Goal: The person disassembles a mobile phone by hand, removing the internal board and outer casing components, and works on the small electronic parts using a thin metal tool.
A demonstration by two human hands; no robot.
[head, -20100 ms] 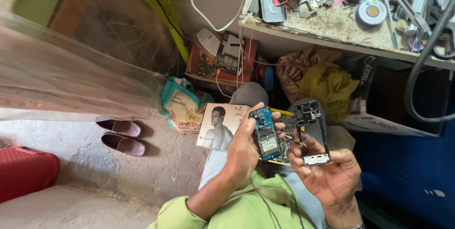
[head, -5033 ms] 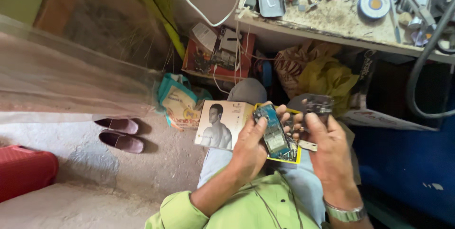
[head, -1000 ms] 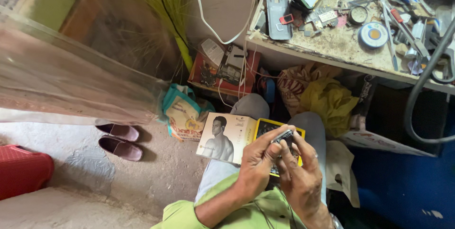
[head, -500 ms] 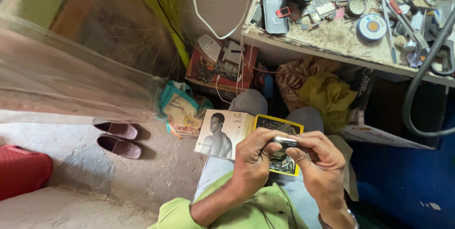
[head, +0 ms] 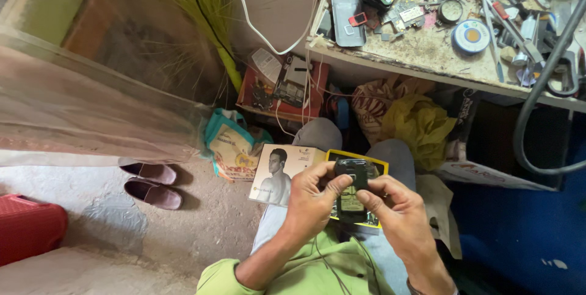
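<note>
I see my left hand (head: 311,206) and my right hand (head: 397,209) both closed around a small dark phone (head: 351,188), held over my lap at about six o'clock in the view; the left thumb presses on its upper face while the right fingers curl in from the other side, so both hands grip it with the fingers bent, not fully clenched. Right beneath the phone lies a yellow-edged box (head: 360,164) on my knees, and touching it at nine o'clock is an open booklet (head: 281,176) showing a printed portrait. Beyond my knees, at twelve o'clock from the hands, sits a red tray of parts (head: 284,87) with a white cable (head: 262,23) looping above it. At one o'clock a crumpled yellow bag (head: 418,127) rests under the workbench (head: 427,57), which is cluttered with a grey phone cover (head: 346,11), a round solder reel (head: 470,35) and tools. At nine o'clock, well apart on the floor, stand a pair of slippers (head: 152,184), and a red basket (head: 27,231) sits at the far left edge.
</note>
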